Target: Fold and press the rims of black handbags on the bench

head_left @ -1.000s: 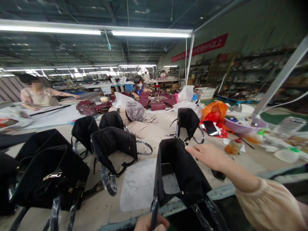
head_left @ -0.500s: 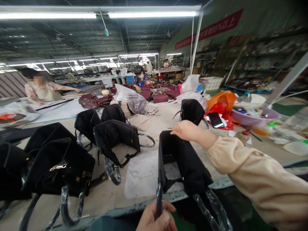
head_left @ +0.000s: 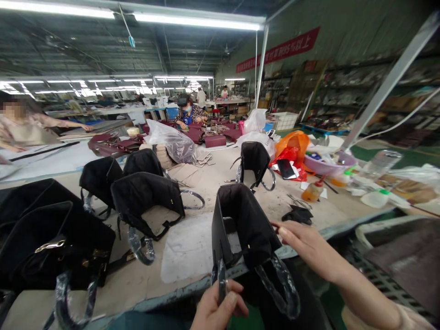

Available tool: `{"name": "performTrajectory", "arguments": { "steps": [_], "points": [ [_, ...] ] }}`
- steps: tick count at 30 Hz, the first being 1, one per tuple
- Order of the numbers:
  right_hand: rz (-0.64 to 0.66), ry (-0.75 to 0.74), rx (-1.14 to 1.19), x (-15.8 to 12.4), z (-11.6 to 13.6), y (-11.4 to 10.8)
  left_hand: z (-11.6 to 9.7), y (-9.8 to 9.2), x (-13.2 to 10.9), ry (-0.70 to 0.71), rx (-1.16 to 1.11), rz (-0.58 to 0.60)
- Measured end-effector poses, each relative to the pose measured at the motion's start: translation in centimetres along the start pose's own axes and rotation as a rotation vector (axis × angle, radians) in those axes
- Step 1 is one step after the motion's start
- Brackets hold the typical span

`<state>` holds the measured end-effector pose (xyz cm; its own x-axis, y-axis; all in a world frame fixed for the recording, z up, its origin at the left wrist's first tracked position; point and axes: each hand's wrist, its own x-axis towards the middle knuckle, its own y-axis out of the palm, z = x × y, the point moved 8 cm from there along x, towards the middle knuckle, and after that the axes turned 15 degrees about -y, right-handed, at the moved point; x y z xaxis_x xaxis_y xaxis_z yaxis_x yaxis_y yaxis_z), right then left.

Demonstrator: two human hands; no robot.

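A black handbag body (head_left: 252, 220), open and boxy, lies at the table's front edge with its wrapped handles hanging over. My left hand (head_left: 220, 305) is closed around one of its handles (head_left: 222, 277), pinched between thumb and fingers. At the bag's right side is my right hand (head_left: 299, 240), fingers stretched toward the outer wall; the fingertips are at or against it, and whether they press is unclear. Beyond stands another black bag (head_left: 255, 160). To the left sit several more black bags, among them one with its opening facing me (head_left: 147, 197).
Small scissors (head_left: 299, 201) and a black piece (head_left: 297, 215) lie right of the bag. Further right are a bottle of amber liquid (head_left: 312, 191), a phone (head_left: 285, 168) and a lilac basin (head_left: 330, 167). A co-worker (head_left: 27, 123) works at the left; another (head_left: 189, 114) sits behind maroon pieces.
My right hand has left the bag's far top rim and come back toward me to its right side. The left hand keeps the handle. The view has turned right.
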<state>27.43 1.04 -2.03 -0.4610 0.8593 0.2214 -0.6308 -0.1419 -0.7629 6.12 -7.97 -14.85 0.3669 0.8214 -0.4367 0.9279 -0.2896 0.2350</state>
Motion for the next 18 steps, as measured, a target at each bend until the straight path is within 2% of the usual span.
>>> {"name": "performTrajectory", "arguments": {
  "steps": [3,8,13,16,18],
  "points": [
    [-0.117,-0.004,-0.139,-1.8,0.7,0.7,-0.7,1.7,0.2,0.008,0.075,-0.015],
    [-0.248,-0.024,-0.245,-1.7,2.8,1.2,-2.8,6.2,0.4,0.044,0.330,-0.078],
    [-0.288,-0.001,-0.127,-1.6,3.7,2.3,-4.5,10.3,1.1,0.238,0.187,-0.002],
    [-0.244,-0.010,-0.109,-1.7,3.7,3.1,-4.6,11.2,1.5,0.291,0.077,0.024],
    [-0.262,-0.054,-0.158,-2.0,4.0,2.8,-4.1,11.2,1.8,0.272,0.028,0.010]
  ]
}}
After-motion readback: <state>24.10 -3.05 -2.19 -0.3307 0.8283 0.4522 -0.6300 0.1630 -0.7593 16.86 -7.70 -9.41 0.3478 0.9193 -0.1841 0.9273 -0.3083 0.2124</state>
